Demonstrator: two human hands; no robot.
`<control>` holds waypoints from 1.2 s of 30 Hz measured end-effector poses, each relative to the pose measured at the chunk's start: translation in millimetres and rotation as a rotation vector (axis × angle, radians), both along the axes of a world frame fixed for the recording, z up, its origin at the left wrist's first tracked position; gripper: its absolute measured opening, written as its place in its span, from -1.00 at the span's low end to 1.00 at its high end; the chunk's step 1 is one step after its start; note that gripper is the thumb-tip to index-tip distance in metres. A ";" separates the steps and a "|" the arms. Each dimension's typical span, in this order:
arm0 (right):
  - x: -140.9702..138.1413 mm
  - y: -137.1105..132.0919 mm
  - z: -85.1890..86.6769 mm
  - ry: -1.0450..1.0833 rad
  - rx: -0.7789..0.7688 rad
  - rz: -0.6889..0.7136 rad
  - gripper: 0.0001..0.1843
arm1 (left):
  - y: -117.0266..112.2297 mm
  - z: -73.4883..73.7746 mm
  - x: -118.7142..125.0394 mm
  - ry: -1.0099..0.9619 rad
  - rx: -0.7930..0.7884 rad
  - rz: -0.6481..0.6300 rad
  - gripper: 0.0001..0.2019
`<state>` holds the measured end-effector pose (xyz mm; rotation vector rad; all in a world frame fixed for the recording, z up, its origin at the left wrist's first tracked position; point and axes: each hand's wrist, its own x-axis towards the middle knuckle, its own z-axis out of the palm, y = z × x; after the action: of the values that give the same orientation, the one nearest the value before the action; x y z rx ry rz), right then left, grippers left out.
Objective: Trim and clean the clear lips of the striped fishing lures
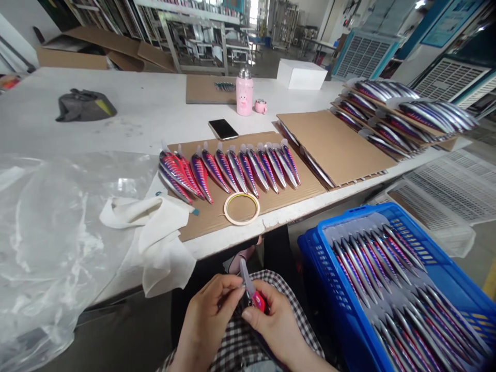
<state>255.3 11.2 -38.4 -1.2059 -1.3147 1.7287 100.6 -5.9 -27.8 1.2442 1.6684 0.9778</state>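
Over my lap, my right hand (279,321) is closed around a fishing lure (258,301) with a red and pink head and a clear lip pointing up and away. Most of the lure's body is hidden in that hand. My left hand (210,309) pinches thumb and forefinger together right beside the lure's lip; what lies between the fingertips is too small to make out. Ahead on the table, a row of purple, red and silver lures (236,169) lies on a cardboard sheet (306,178). A roll of tape (242,222) rests at the cardboard's near edge.
To my right stands a blue crate (324,258) holding layered lures. Cardboard layers with lures (387,116) are stacked at the table's right end. A white cloth (163,243) and plastic sheeting (58,232) cover the left. Behind are a phone (223,129) and pink bottle (244,95).
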 end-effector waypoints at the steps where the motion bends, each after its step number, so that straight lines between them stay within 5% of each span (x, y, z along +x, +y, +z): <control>1: -0.3 0.3 0.7 0.002 -0.005 0.000 -0.72 | 0.0 0.3 -0.2 -0.012 -0.012 0.006 -0.92; 17: 0.1 -0.4 1.0 0.012 -0.003 0.008 -0.71 | -2.1 -10.9 -1.2 -0.011 -0.003 0.021 -0.90; 25: 0.8 0.6 0.9 -0.103 0.047 0.027 -0.70 | 0.2 3.1 0.0 0.003 -0.036 -0.009 -0.90; 36: 5.3 2.6 7.5 0.127 -0.069 0.058 -0.68 | 0.0 -1.7 -8.3 -0.097 -0.094 -0.007 -0.90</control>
<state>260.6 13.8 -30.8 -1.0857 -1.2345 1.8743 92.3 -5.9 -29.6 1.1225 1.6146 0.9299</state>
